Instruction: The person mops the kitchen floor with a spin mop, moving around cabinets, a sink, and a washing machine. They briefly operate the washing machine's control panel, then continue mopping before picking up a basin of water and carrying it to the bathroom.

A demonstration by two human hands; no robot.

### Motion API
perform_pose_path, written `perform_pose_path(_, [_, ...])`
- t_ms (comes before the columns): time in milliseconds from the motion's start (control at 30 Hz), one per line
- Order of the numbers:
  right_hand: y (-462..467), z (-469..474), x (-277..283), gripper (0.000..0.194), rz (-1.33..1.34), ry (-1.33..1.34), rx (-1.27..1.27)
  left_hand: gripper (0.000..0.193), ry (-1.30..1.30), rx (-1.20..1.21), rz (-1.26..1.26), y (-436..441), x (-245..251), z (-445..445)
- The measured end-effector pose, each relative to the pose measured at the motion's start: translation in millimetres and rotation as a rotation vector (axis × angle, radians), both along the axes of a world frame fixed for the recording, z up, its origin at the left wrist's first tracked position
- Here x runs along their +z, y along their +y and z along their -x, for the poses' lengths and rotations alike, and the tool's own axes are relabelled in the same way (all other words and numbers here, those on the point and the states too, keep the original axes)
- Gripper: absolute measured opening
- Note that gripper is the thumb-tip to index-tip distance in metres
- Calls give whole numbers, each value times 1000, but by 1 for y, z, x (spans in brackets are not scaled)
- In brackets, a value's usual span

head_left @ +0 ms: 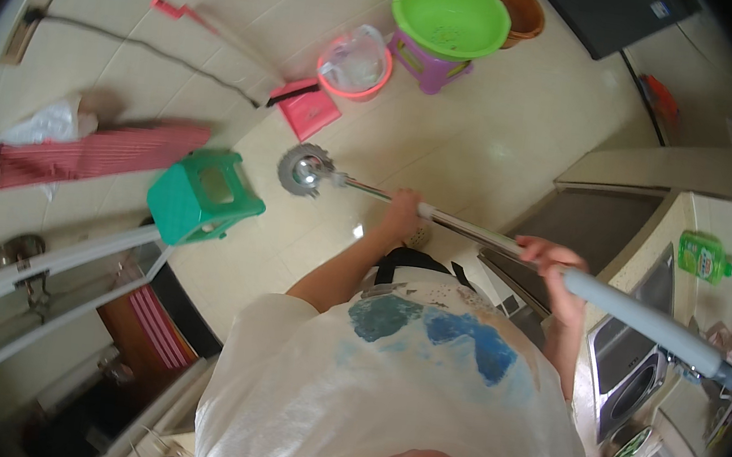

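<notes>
A round-headed mop [305,169] with a grey fringe rests on the pale tiled floor, and its metal handle runs to the right across my body. My left hand [403,212] is closed around the lower part of the handle, close to a white collar. Higher up, my right hand [554,257] holds the pole just below its thick grey grip [640,317]. The grip's far end reaches over the counter at the right.
A green plastic stool [197,196] stands left of the mop head. Beyond are a pink dustpan [305,110], a lined pink bin [356,68] and a green basin [451,18] on a purple stool [430,66]. At right is a counter with a soap bottle [701,256].
</notes>
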State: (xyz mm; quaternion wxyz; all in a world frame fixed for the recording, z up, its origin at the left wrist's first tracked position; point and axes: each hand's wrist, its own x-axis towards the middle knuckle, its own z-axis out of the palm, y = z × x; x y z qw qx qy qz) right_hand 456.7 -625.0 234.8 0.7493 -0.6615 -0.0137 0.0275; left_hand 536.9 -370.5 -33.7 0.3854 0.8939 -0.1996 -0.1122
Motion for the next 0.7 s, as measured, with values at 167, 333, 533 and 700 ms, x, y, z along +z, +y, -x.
perform_pose_path(167, [-51,27,71,48,158,-214,-378,29,106,-360,252,-126,57,-7])
perform_pose_path(333, [-49,32,97,46,61,-421,-349,26,261,-685,357,-211,82,-35])
perform_pose_path(533, [-34,1,62,45,252,-304,-788,22,179,-955,348,-283,55,-109])
perform_pose_path(700, [-32,-52,25,40,271,-292,-1036,22,160,-1097,384,-311,28,-181])
